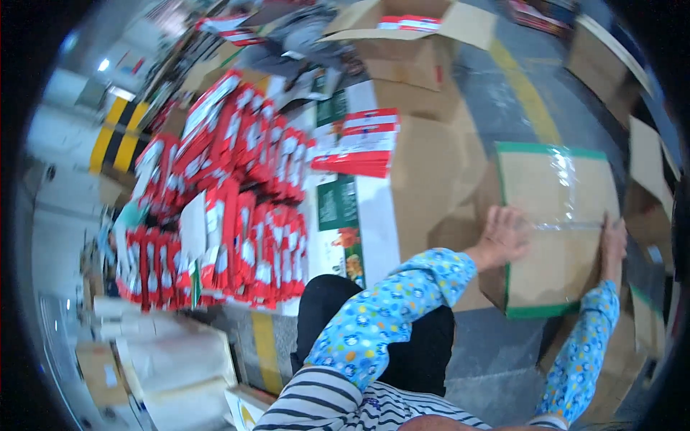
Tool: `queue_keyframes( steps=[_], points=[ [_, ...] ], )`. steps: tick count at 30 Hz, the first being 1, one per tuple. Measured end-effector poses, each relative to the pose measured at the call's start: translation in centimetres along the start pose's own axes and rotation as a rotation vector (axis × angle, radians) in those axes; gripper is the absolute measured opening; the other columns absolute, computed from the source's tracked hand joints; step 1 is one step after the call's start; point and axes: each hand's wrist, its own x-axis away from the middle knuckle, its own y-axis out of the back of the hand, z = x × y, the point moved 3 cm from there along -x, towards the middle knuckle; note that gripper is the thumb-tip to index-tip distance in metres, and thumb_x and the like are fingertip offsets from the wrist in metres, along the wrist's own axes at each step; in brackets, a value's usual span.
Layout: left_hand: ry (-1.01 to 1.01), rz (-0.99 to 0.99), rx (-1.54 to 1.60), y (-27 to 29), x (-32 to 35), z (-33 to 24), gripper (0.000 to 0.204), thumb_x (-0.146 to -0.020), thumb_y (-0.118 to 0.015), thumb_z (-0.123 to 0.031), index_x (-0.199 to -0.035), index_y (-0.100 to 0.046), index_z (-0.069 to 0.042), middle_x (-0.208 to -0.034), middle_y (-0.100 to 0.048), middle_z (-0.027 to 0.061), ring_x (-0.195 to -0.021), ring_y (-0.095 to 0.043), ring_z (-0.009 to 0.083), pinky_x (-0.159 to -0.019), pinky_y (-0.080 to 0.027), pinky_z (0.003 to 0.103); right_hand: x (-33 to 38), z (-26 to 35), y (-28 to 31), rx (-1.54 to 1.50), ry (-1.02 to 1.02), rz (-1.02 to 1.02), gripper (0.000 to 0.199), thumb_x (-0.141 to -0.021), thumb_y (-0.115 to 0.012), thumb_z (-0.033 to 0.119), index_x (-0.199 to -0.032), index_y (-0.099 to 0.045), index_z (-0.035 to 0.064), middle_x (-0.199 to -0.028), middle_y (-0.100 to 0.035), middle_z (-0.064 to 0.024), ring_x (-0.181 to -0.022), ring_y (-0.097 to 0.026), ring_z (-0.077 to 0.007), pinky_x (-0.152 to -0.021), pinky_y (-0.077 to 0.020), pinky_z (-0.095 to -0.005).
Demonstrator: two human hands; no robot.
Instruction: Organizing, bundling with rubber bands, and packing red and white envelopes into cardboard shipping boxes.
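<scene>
A closed cardboard box (pixel 557 237) with green edge tape and clear tape down its seam sits on the floor at the right. My left hand (pixel 503 233) lies flat on its left top edge, fingers spread. My right hand (pixel 613 241) presses against the box's right side, palm on the cardboard. Both arms wear blue patterned sleeves. Neither hand grips anything.
Flattened cardboard sheets (pixel 424 172) lie left of the box. Rows of red and white packets (pixel 230 208) fill an open carton at the left, and a small stack of them (pixel 359 144) lies on a green and white carton. More open boxes (pixel 410 43) stand behind. Yellow floor line (pixel 528 93).
</scene>
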Motion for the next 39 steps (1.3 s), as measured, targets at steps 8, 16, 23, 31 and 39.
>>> queue_keyframes(
  steps=[8,16,23,31,39],
  points=[
    [0.044,-0.111,0.105,-1.0,1.0,2.2,0.047,-0.068,-0.073,-0.034,-0.109,-0.06,-0.016,-0.12,-0.043,0.0135,-0.118,-0.038,0.0333,-0.097,-0.025,0.054,-5.9,-2.5,-6.3,-0.077,0.078,0.093,0.092,-0.082,-0.044,0.077,-0.133,-0.051,0.0008,-0.132,-0.054,-0.0248,-0.122,-0.051,-0.0395,-0.102,-0.038,-0.049],
    [-0.084,-0.228,0.214,-2.4,0.2,2.3,0.049,-0.058,-0.068,-0.039,-0.099,-0.059,-0.013,-0.111,-0.045,0.0136,-0.114,-0.04,0.0329,-0.086,-0.027,0.055,-2.9,0.5,-2.1,0.154,0.795,-0.445,0.041,-0.1,-0.047,0.032,-0.137,-0.05,0.014,-0.142,-0.048,-0.0073,-0.127,-0.048,-0.0316,-0.101,-0.0416,-0.042],
    [-0.102,-0.284,0.232,-2.5,0.8,1.2,0.051,-0.062,-0.068,-0.042,-0.102,-0.06,-0.012,-0.117,-0.046,0.0115,-0.12,-0.04,0.0296,-0.086,-0.029,0.057,12.6,7.8,-0.3,-0.057,0.829,0.016,0.055,-0.101,-0.043,0.036,-0.144,-0.038,0.0015,-0.149,-0.035,-0.0219,-0.136,-0.034,-0.0371,-0.111,-0.0277,-0.0448],
    [0.057,0.078,0.233,7.2,0.5,1.8,0.066,-0.075,-0.069,-0.038,-0.13,-0.049,-0.008,-0.131,-0.045,0.0158,-0.131,-0.035,0.0326,-0.102,-0.028,0.054,12.5,7.9,-2.3,0.136,0.75,0.063,0.064,-0.099,-0.041,0.048,-0.149,-0.03,0.0098,-0.153,-0.028,-0.0187,-0.14,-0.027,-0.0374,-0.111,-0.0221,-0.0509],
    [0.825,0.205,0.035,27.1,14.1,4.4,0.056,-0.074,-0.068,-0.021,-0.124,-0.053,-0.004,-0.122,-0.054,0.0138,-0.111,-0.056,0.0314,-0.091,-0.047,0.044,9.2,11.8,3.5,0.395,0.425,0.668,0.077,-0.093,-0.043,0.062,-0.152,-0.023,0.0176,-0.158,-0.017,-0.0151,-0.144,-0.017,-0.0392,-0.11,-0.0158,-0.0615]
  ],
)
